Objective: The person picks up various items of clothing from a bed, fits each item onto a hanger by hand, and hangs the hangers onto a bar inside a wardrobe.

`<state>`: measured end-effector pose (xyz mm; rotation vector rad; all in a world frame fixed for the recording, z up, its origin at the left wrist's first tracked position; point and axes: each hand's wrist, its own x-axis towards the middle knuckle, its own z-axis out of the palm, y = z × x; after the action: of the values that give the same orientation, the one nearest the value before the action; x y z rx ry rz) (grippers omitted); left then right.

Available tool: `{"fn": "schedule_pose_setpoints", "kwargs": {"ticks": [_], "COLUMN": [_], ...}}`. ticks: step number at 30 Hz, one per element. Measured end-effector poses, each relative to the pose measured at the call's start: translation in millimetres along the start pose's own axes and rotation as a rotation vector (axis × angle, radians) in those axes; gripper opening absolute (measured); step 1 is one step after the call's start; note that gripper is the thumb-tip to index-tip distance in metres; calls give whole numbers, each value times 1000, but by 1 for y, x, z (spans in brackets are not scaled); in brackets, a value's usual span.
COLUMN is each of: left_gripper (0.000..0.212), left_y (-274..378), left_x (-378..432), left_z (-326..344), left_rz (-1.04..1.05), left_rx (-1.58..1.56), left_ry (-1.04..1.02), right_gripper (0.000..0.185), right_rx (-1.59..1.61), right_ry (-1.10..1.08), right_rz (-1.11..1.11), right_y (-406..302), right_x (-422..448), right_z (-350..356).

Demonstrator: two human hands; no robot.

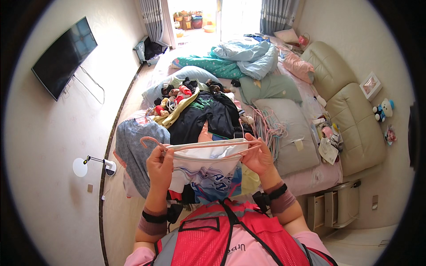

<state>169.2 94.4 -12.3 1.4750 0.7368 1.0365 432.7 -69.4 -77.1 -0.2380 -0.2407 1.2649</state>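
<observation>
In front of my chest, a pink clothes hanger [213, 145] is held sideways with its hook pointing left. My left hand [159, 168] grips it near the hook, thumb on top, together with the edge of a white garment. At the other end, my right hand [259, 157] pinches the hanger's tip and the garment's edge. The white printed garment [206, 169], with blue patterns and lettering, hangs from between both hands, its opening stretched around the hanger. How far the hanger sits inside the cloth is partly hidden by my fingers.
Beyond my hands, the bed holds a black garment [213, 109], a grey striped garment [141, 139], bundled socks [181, 94] and several loose hangers [268, 124]. Pillows [289, 143] and a light blue quilt [256, 55] lie farther off. A desk lamp [109, 167] stands left; open drawers [329, 207] are right.
</observation>
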Motion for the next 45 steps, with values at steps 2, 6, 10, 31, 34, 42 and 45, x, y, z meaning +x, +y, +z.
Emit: {"fn": "schedule_pose_setpoints", "kwargs": {"ticks": [2,6,10,31,34,42,45], "left_gripper": [13,13,12,13,13,12,11], "left_y": [-1,-2,-4,-31,-48,-36,-34], "left_x": [1,4,5,-4,-2,2,0], "left_z": [-1,-5,-9,12,8,-7,-6], "left_rz": [12,-6,9,423,373,24,19], "left_rx": [24,4,18,654,638,73,36], "left_ry": [32,29,5,-77,-47,-71,-95], "right_gripper": [39,37,26,7,11,28,27], "right_rx": [-42,-29,-114,-1360,-1569,-2078,-2095], "right_ry": [-22,-89,58,160,-221,-82,-80], "right_rz": [13,2,-48,-529,-391,-814,-711], "right_y": [-1,1,2,32,32,8,4], "right_x": [-2,-4,-5,-12,-22,-13,-10], "right_z": [-2,-1,0,65,97,76,61]}}
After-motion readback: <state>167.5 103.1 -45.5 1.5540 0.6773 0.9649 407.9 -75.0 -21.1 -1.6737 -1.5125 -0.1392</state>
